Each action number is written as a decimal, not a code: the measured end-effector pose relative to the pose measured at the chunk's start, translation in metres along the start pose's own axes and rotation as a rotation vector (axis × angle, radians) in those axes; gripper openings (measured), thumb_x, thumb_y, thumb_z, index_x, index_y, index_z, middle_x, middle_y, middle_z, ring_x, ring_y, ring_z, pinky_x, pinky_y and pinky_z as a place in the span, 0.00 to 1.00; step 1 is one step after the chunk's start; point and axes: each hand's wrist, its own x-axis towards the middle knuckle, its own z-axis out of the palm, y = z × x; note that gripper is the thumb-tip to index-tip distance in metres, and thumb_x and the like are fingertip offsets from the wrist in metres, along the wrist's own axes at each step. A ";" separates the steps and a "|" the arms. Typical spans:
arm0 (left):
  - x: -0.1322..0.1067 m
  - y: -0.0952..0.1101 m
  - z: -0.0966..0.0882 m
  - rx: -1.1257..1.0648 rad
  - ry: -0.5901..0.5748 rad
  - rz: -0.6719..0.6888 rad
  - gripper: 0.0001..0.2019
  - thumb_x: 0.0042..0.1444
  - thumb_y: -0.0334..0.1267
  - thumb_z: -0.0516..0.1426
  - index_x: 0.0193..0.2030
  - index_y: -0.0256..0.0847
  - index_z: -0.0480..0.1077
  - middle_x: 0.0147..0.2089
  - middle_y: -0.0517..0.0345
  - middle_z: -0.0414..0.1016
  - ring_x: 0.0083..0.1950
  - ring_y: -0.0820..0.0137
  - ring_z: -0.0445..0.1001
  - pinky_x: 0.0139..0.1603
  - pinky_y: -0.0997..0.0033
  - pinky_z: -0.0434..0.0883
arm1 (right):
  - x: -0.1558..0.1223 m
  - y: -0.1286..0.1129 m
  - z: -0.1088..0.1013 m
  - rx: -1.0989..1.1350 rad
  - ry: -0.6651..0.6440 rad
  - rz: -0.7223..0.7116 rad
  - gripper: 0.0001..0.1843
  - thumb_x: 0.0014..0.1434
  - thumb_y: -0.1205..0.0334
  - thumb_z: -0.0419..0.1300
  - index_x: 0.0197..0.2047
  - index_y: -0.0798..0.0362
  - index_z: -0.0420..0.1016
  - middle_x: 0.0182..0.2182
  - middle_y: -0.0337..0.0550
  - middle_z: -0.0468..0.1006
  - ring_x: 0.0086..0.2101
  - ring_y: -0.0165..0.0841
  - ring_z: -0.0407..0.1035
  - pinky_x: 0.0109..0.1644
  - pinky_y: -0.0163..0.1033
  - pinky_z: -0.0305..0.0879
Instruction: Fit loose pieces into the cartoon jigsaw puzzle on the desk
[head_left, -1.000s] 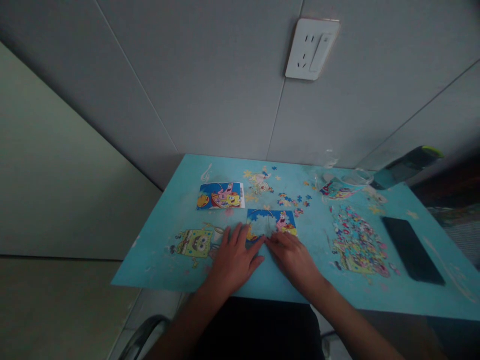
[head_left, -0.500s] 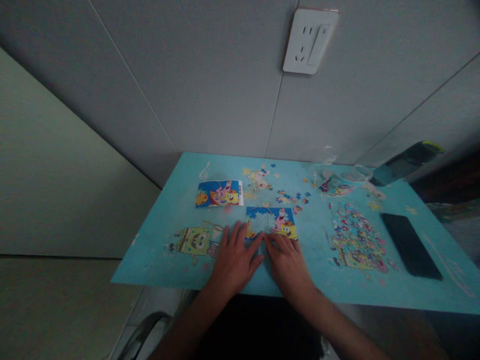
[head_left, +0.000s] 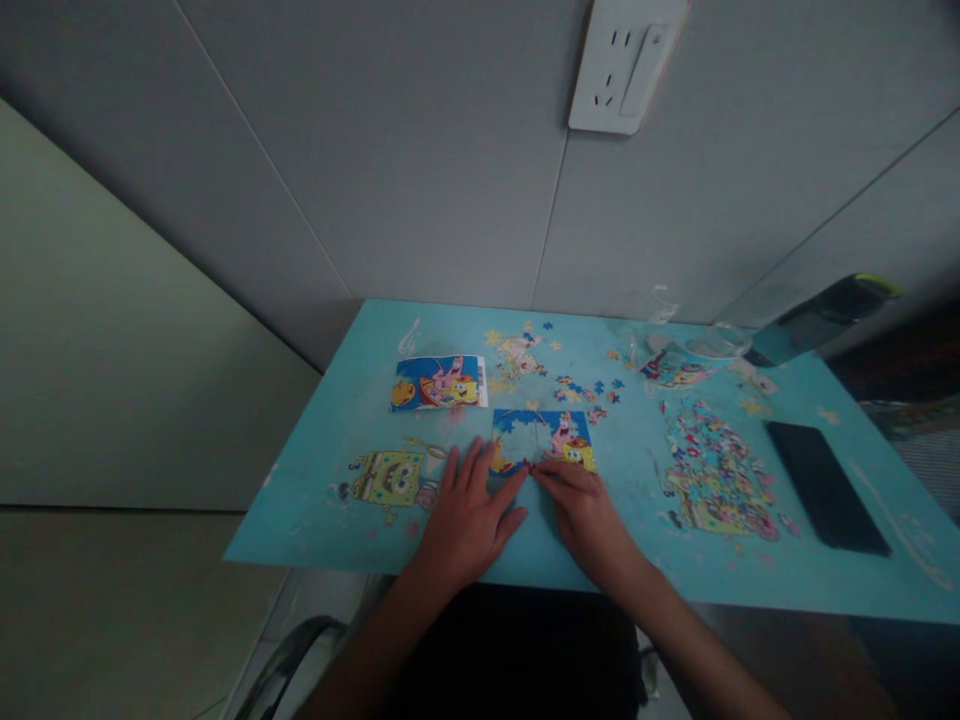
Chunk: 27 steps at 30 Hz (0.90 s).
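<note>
Both hands rest at the near edge of a partly built puzzle (head_left: 566, 430), which lies flat on the blue counter (head_left: 300, 520) straight in front of the person. The forearms come in from the bottom corners and slant inward, so that the fingertips nearly meet at the puzzle's lower border. The left hand (head_left: 463, 525) lies palm down with its fingers spread: three point away from the body beside the puzzle's left side, the index finger angles right along the near edge, and the thumb stands out below it. It is open and grips nothing. The right hand (head_left: 586, 510) is turned inward from the other side, its fingers bent and drawn together, thumb and forefinger close to each other at the tip of the left index finger. Whether a small piece is pinched there is too fine to tell. The puzzle's frame and right part are joined, with a gap showing the counter toward the middle left. A picture card (head_left: 439, 383) lies beyond the left hand, and loose pieces (head_left: 574, 392) are scattered just past the puzzle. Well to the right of the right hand are a heap of small pieces (head_left: 720, 470) and a flat dark object (head_left: 825, 490).
</note>
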 end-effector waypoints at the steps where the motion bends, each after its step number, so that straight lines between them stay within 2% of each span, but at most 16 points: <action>1: 0.000 0.000 0.000 -0.004 0.000 0.001 0.24 0.68 0.51 0.52 0.70 0.55 0.61 0.73 0.45 0.53 0.75 0.47 0.48 0.71 0.33 0.51 | 0.000 0.000 -0.001 -0.021 -0.016 -0.012 0.27 0.60 0.80 0.53 0.58 0.53 0.75 0.53 0.51 0.77 0.53 0.43 0.70 0.59 0.52 0.67; 8: -0.001 -0.001 -0.001 -0.008 0.012 0.005 0.24 0.67 0.50 0.53 0.69 0.56 0.62 0.74 0.48 0.52 0.75 0.47 0.48 0.71 0.34 0.50 | 0.002 0.006 -0.010 -0.107 -0.072 -0.132 0.27 0.60 0.78 0.54 0.60 0.51 0.74 0.54 0.50 0.77 0.54 0.43 0.68 0.59 0.53 0.67; 17: 0.000 0.002 -0.002 -0.005 0.013 -0.007 0.24 0.66 0.50 0.54 0.68 0.56 0.63 0.73 0.49 0.53 0.75 0.47 0.48 0.71 0.33 0.50 | 0.005 -0.002 -0.014 -0.172 -0.127 -0.111 0.23 0.62 0.76 0.57 0.59 0.53 0.74 0.54 0.50 0.77 0.54 0.45 0.67 0.59 0.53 0.64; 23: 0.000 0.004 -0.004 -0.009 -0.002 -0.016 0.23 0.67 0.49 0.53 0.67 0.55 0.64 0.73 0.48 0.53 0.75 0.48 0.48 0.72 0.34 0.49 | 0.007 0.021 -0.033 -0.164 -0.012 -0.052 0.15 0.67 0.64 0.59 0.56 0.47 0.76 0.52 0.49 0.77 0.51 0.43 0.69 0.53 0.50 0.66; 27: 0.001 0.004 -0.005 -0.014 -0.009 -0.019 0.23 0.67 0.49 0.53 0.68 0.55 0.64 0.73 0.48 0.53 0.75 0.47 0.48 0.71 0.33 0.49 | 0.011 0.033 -0.040 -0.226 -0.066 -0.062 0.16 0.64 0.61 0.64 0.56 0.43 0.77 0.50 0.47 0.77 0.49 0.43 0.70 0.51 0.49 0.66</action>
